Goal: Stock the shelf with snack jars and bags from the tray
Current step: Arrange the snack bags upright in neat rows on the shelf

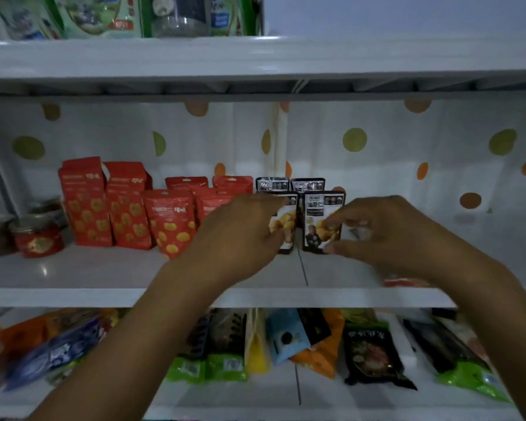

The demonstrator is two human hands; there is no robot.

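Head view looks straight into the middle shelf (73,268), where the left hand (243,229) and the right hand (386,235) are each at a small black-and-white snack pouch. The left front bag (286,221) and the right front bag (319,214) stand upright side by side, nearly touching, just in front of two matching rear bags (307,185).

The left grip is closed round its pouch, fingers over the top edge and thumb low on the face. The right grip is a narrow pinch on the right edge of its pouch, fingertips on the printed front.

These look like light foil stand-up pouches: soft in the body, stiffer along the sealed edges, and glossy enough to slide under bare fingers. I'd say the side seams or the top seal are the safest places to take hold, since squeezing the belly could crush what's inside. Being light with a narrow base, they'd likely tip with a nudge, so the bottom needs seating flat.

To the left stand red bags (170,223) and a red jar (38,238). I can't see the tray.
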